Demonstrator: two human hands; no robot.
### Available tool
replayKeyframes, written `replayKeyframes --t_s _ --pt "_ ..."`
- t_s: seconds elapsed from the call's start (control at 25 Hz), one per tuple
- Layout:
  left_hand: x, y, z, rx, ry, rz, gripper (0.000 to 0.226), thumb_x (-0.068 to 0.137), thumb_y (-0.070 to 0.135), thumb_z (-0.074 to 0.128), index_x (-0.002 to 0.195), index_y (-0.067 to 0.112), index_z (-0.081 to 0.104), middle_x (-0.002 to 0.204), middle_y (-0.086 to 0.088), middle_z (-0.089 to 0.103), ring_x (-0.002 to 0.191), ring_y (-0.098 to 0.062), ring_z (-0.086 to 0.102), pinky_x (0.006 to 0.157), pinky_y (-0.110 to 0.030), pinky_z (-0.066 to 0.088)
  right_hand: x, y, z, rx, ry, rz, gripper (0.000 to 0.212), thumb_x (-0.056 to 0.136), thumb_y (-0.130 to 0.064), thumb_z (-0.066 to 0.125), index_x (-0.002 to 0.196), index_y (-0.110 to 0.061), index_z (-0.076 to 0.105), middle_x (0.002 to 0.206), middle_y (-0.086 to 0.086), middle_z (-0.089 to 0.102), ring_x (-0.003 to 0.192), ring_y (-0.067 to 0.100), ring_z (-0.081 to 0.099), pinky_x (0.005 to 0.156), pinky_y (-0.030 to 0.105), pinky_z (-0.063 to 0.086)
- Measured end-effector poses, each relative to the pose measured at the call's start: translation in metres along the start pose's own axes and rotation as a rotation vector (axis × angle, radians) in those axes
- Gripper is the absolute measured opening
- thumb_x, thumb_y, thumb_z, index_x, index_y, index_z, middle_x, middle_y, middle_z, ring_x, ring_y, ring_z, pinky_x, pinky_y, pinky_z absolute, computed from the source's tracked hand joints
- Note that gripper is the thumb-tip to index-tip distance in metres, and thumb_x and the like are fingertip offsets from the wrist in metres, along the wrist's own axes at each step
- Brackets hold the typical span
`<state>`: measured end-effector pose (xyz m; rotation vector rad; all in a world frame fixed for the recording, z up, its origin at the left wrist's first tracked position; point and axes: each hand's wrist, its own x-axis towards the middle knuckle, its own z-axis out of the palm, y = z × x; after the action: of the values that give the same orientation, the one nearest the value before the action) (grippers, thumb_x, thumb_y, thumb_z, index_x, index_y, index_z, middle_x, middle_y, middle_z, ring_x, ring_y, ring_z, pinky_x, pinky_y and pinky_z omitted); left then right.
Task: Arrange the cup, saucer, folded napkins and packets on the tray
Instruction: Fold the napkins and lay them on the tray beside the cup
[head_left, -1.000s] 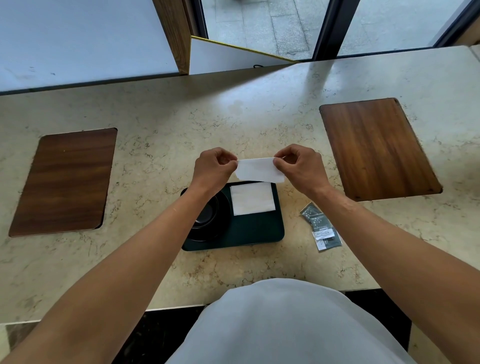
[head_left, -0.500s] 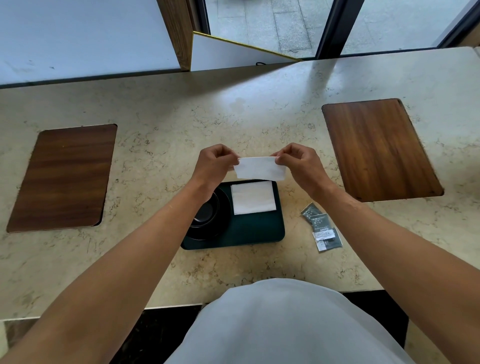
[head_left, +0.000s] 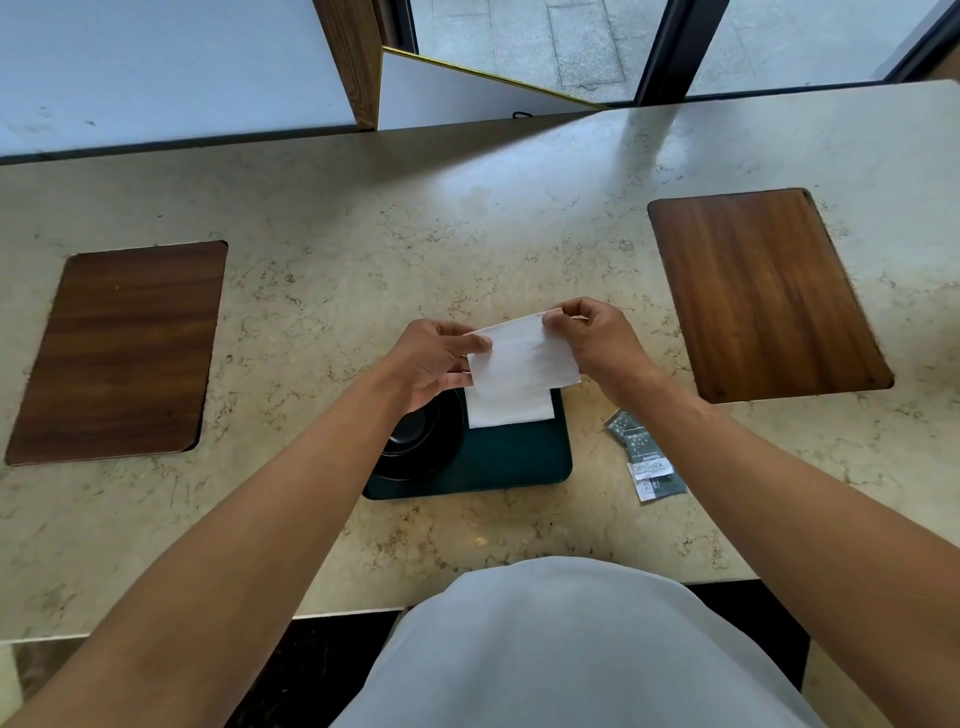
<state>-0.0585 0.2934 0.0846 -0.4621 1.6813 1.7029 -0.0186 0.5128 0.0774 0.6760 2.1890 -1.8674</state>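
Note:
A dark green tray (head_left: 519, 462) lies on the marble counter in front of me. On its left part stands a black cup on a black saucer (head_left: 415, 441), partly hidden by my left wrist. A folded white napkin (head_left: 511, 410) lies flat on the tray's far right part. Above it I hold a second white napkin (head_left: 522, 358), tilted, with my left hand (head_left: 434, 358) pinching its left edge and my right hand (head_left: 597, 343) pinching its upper right corner. Several grey packets (head_left: 647, 457) lie on the counter just right of the tray.
Two dark wooden boards lie flat on the counter, one at the far left (head_left: 119, 353) and one at the far right (head_left: 763, 291). The counter's near edge (head_left: 343, 610) runs close to my body. Behind the counter are a wall and glass panes.
The napkin in my hands has turned from a narrow edge-on strip to a broader, tilted face and has come lower, over the napkin on the tray. Both hands moved slightly toward me.

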Motion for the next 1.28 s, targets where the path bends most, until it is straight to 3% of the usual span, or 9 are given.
replayKeyframes --t_s 0.12,0.2,0.28,0.36,0.6,0.76,0.96,1.08,1.28 --pt "0.006 -0.003 -0.001 0.005 0.067 -0.001 0.024 0.081 -0.003 0.081 0.100 -0.001 0.069 0.103 -0.020 0.077 0.078 -0.027 0.078 0.069 -0.039 0.064 -0.001 0.010 -0.001 0.047 -0.108 0.124 0.024 0.091 -0.030 0.077 0.109 -0.015 0.072 0.109 0.004 0.075 0.098 0.022 0.074 0.082 0.041 0.062" --pt "0.010 -0.005 -0.003 0.043 0.089 -0.001 0.021 0.082 -0.003 0.080 0.098 0.001 0.068 0.102 -0.018 0.076 0.075 -0.025 0.078 0.065 -0.036 0.063 -0.002 0.017 -0.002 0.080 -0.155 0.187 0.025 0.091 -0.023 0.078 0.112 -0.011 0.071 0.112 0.007 0.076 0.097 0.021 0.076 0.082 0.039 0.064" --pt "0.015 -0.007 -0.005 0.107 0.095 0.003 0.018 0.084 -0.001 0.079 0.099 0.000 0.069 0.101 -0.017 0.076 0.073 -0.023 0.078 0.062 -0.033 0.062 -0.001 0.022 -0.001 0.117 -0.147 0.221 0.025 0.092 -0.015 0.077 0.113 -0.005 0.069 0.115 0.013 0.074 0.096 0.023 0.077 0.078 0.035 0.065" --pt "0.020 -0.008 -0.007 0.160 0.094 -0.001 0.015 0.086 0.000 0.077 0.099 0.000 0.070 0.101 -0.017 0.076 0.072 -0.021 0.078 0.061 -0.032 0.062 0.002 0.027 -0.001 0.121 -0.122 0.239 0.025 0.092 -0.012 0.076 0.112 -0.001 0.067 0.116 0.015 0.072 0.100 0.027 0.075 0.085 0.040 0.064" --pt "0.037 -0.007 -0.003 0.480 0.047 0.046 0.004 0.089 0.004 0.075 0.090 0.007 0.071 0.099 -0.014 0.074 0.085 -0.025 0.076 0.072 -0.038 0.066 0.017 0.037 0.000 -0.041 -0.070 0.216 0.011 0.094 -0.015 0.074 0.103 -0.009 0.070 0.107 0.009 0.074 0.100 0.026 0.074 0.087 0.043 0.064" --pt "0.045 -0.004 0.005 0.663 -0.002 0.073 0.006 0.087 0.004 0.073 0.092 0.006 0.073 0.097 -0.012 0.073 0.081 -0.026 0.075 0.070 -0.037 0.066 0.025 0.045 -0.001 -0.203 -0.049 0.213 0.024 0.094 -0.020 0.074 0.115 -0.009 0.070 0.112 0.006 0.072 0.102 0.025 0.072 0.090 0.045 0.062" --pt "0.053 -0.010 0.010 0.822 -0.031 0.045 0.014 0.085 -0.001 0.069 0.098 0.003 0.071 0.098 -0.013 0.070 0.078 -0.029 0.075 0.068 -0.041 0.066 0.024 0.057 0.002 -0.239 -0.051 0.245 0.022 0.094 -0.020 0.074 0.114 -0.010 0.070 0.108 0.005 0.072 0.094 0.023 0.073 0.082 0.041 0.065" --pt "0.055 -0.012 0.011 0.894 -0.020 0.045 0.012 0.087 -0.001 0.065 0.096 0.005 0.070 0.098 -0.013 0.070 0.072 -0.027 0.076 0.067 -0.038 0.066 0.023 0.060 0.003 -0.244 -0.056 0.238 0.014 0.094 -0.018 0.073 0.106 -0.013 0.069 0.105 0.005 0.072 0.089 0.020 0.073 0.071 0.032 0.064" --pt "0.056 -0.009 0.014 1.026 -0.022 0.094 0.013 0.088 0.006 0.061 0.097 0.006 0.070 0.094 -0.013 0.072 0.069 -0.026 0.075 0.062 -0.031 0.064 0.023 0.061 0.006 -0.316 -0.060 0.220 0.014 0.095 -0.016 0.072 0.107 -0.010 0.069 0.100 0.005 0.072 0.078 0.018 0.074 0.059 0.028 0.062"
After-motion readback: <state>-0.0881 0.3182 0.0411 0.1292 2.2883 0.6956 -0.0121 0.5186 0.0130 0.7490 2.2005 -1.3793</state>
